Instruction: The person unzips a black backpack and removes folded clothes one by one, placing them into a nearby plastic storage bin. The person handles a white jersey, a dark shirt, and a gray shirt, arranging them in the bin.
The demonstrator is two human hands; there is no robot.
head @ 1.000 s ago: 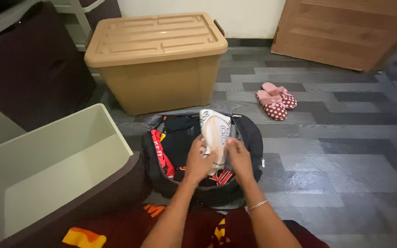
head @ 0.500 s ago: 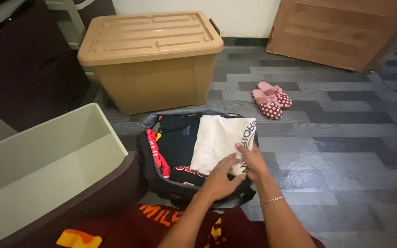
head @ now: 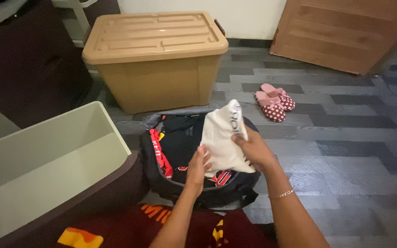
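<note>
Left hand: your left hand (head: 197, 166) grips the lower left edge of the white cloth (head: 224, 138), fingers curled shut on the fabric.
Right hand: your right hand (head: 252, 148) is closed on the cloth's right side, thumb pressed across the front; a thin bracelet (head: 281, 194) sits on that wrist.
White cloth: folded, held up between both hands, tilted, its top corner pointing away from you. It hangs just above the open bag, clear of the floor. Dark lettering runs along its upper right edge.
Bag: dark bag (head: 194, 183) open on the floor directly in front of you, below the cloth. Inside you see black clothing (head: 180, 138) and a red garment (head: 158, 154) along the left wall.
Left of bag: pale open bin (head: 111, 124) with a dark outer shell, touching or just beside the bag; nothing visible inside.
Beyond bag: tan plastic storage box (head: 155, 57) with its lid on, near the bag's far edge.
Right of box: pair of pink dotted slippers (head: 275, 101) on the grey patterned floor (head: 345, 147), well apart from the bag.
Far right: wooden door (head: 345, 32).
Foreground: your maroon shirt (head: 129, 229) with yellow markings.
</note>
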